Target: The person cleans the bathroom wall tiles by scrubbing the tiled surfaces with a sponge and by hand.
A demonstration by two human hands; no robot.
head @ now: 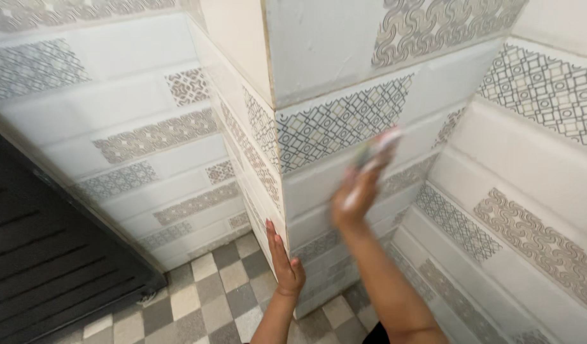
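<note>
Pointing up and to the right, a small pale cloth or sponge [377,150] sits at the top of the right hand [355,197], with its long side slanting the same way as the arm. It is blurry, so its exact kind is hard to tell, but it looks soft, with a bit of pink and green. It is up against the shiny tiled wall [344,121], on the front face of a square corner post. The right fingers wrap around it, closed. The tiles are smooth and white, with grey swirly and criss-cross bands. The left hand [284,261] lies flat on the post's edge, fingers straight and pressed together. Below is a checkered floor [204,299].
</note>
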